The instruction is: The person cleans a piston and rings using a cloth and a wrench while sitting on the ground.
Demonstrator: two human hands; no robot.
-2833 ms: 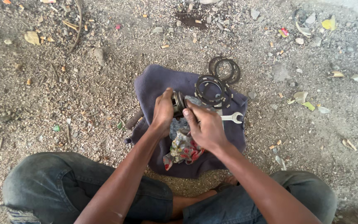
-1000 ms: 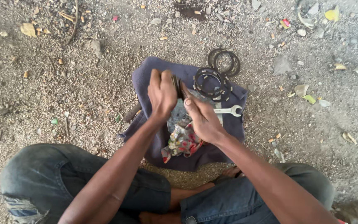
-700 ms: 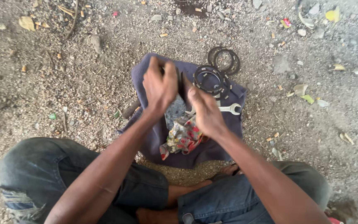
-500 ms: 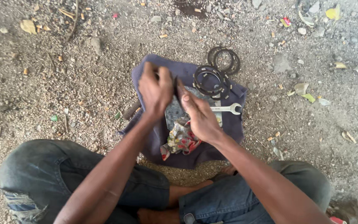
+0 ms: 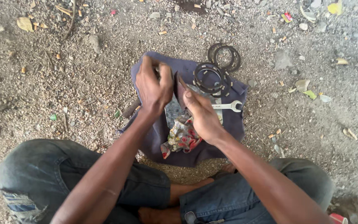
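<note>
Dark rings (image 5: 222,58) at cloth's far corner; wrench (image 5: 227,106) beside them; patterned rag (image 5: 182,137); gravel ground (image 5: 63,83).

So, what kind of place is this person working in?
Probably an informal outdoor repair spot: bare gravel ground with litter, a dark cloth spread as work surface, ring-shaped metal parts and a spanner on it.

I see no screens, signs or readable labels from here. Only scraps of wrapper litter lie on the gravel: a small red and white wrapper scrap (image 5: 287,17) near the top right, a crumpled yellow wrapper (image 5: 335,7) at the top right corner, and a red and white packet corner (image 5: 339,218) at the bottom right edge, mostly cut off by the frame.
</note>
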